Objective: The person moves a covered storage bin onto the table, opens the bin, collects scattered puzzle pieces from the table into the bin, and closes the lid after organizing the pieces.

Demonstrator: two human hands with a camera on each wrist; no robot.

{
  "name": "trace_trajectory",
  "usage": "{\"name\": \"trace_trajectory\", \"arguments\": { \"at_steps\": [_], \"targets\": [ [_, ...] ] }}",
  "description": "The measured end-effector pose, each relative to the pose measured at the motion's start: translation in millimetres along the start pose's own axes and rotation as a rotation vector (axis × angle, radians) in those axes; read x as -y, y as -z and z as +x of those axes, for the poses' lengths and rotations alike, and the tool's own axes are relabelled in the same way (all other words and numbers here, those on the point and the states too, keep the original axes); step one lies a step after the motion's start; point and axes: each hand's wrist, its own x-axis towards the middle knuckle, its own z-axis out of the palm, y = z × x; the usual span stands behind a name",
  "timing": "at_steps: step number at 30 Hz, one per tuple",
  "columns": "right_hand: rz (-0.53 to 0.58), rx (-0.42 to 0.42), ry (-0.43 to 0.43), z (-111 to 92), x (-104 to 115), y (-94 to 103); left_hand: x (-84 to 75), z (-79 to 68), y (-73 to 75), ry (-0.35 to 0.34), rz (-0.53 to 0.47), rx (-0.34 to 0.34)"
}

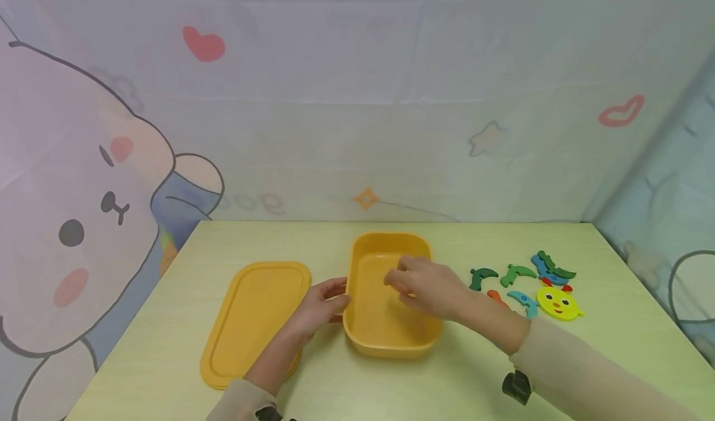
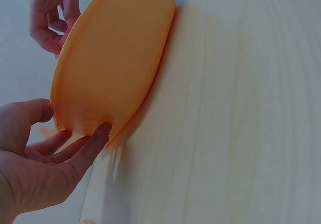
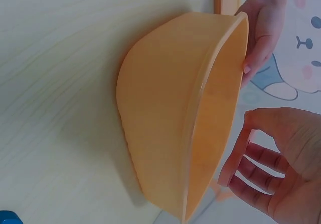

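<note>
An orange plastic tub [image 1: 391, 349] stands upright on the table, and its bare floor shows in the head view. My left hand [image 1: 317, 310] holds its left side, thumb at the rim and fingers against the outer wall [image 2: 108, 68]. Over the tub's inside hovers my right hand [image 1: 432, 289], fingers bent. In the right wrist view, that hand [image 3: 296, 163] pinches a thin reddish strip-like piece [image 3: 233, 158] between thumb and fingertips, seen nearly edge-on. The back of the hand hides this piece in the head view.
A flat orange lid [image 1: 254, 318] lies left of the tub. To the right are a yellow smiling-face piece [image 1: 558, 303], green pieces [image 1: 517, 274], blue pieces [image 1: 525, 302] and an orange piece [image 1: 496, 297] partly behind my forearm. A printed cloth [image 1: 346, 129] hangs behind the table.
</note>
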Motion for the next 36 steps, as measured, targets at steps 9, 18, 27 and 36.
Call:
{"name": "trace_trajectory", "arguments": {
  "at_steps": [9,18,27,36],
  "targets": [
    [0.023,0.057,-0.011,6,9,-4.5,1.6,1.2,-0.1,-0.001,-0.002,0.004],
    [0.053,0.112,0.004,9,17,-7.7,-1.5,-1.0,-0.7,-0.005,-0.005,0.011],
    [0.061,0.119,0.018,10,22,-11.5,0.1,-0.6,0.1,0.003,-0.001,0.017],
    [0.075,0.123,0.026,11,26,-14.7,-0.4,-1.7,-0.1,0.004,-0.015,0.015]
  ]
}}
